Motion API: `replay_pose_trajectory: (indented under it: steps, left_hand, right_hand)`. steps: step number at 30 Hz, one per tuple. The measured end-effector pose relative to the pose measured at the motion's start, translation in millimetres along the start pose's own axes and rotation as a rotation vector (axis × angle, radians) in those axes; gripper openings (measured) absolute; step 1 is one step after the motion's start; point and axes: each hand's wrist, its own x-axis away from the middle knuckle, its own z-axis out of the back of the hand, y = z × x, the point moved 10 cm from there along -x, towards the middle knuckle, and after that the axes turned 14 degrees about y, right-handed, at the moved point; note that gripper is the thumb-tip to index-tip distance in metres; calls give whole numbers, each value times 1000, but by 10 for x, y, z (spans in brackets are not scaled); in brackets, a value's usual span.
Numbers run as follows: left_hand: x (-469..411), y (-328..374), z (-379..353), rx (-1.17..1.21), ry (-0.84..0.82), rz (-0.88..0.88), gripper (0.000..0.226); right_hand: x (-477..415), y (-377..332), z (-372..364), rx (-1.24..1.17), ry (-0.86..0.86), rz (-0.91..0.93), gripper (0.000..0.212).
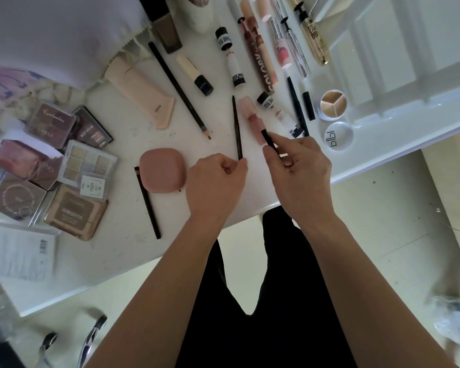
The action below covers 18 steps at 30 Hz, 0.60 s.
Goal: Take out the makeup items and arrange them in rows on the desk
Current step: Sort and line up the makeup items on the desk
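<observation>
Head view: both hands on skinny dark sticks over the white desk (pixel 112 251)

Left hand (pixel 215 181) pinches the near end of a thin dark pencil (pixel 237 128), which points away, just right of the pink compact (pixel 161 170). Right hand (pixel 298 168) has its fingers curled round a short black stick (pixel 267 136). Lip gloss tubes (pixel 260 59) lie in rows beyond, and eyeshadow palettes (pixel 88 160) are heaped at the left.

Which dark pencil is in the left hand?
The brownish pencil right of the pink compact; only it has the left hand pinching its near end.
</observation>
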Motion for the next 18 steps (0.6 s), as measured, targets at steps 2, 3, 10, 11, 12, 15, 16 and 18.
replay_pose_trajectory:
  steps: [2, 3, 10, 11, 12, 15, 16, 18]
  left_hand:
    - [18, -37, -4, -14, -17, 4, 25]
    - [38, -34, -8, -4, -29, -3, 28]
    - [5, -13, 565, 71, 294, -245, 16]
    - [-3, -15, 666, 12, 369, -302, 15]
    - [-23, -62, 738, -38, 416, -315, 15]
    - [-94, -270, 897, -142, 492, -321, 15]
    - [-113, -344, 935, -155, 496, -315, 15]
    - [-148, -468, 972, -142, 496, -322, 16]
  right_hand:
    - [-37, -70, -52, 18, -32, 27, 35]
    - [-54, -105, -76, 27, -51, 38, 38]
    - [-81, -244, -245, 242, -127, 82, 40]
    - [-81, -267, -249, 289, -118, 113, 40]
    - [-79, -289, -246, 336, -105, 143, 40]
    - [-43, -316, -235, 410, -68, 173, 35]
    - [-18, -345, -254, 404, -65, 185, 34]
    - [34, -439, -359, 359, -76, 224, 30]
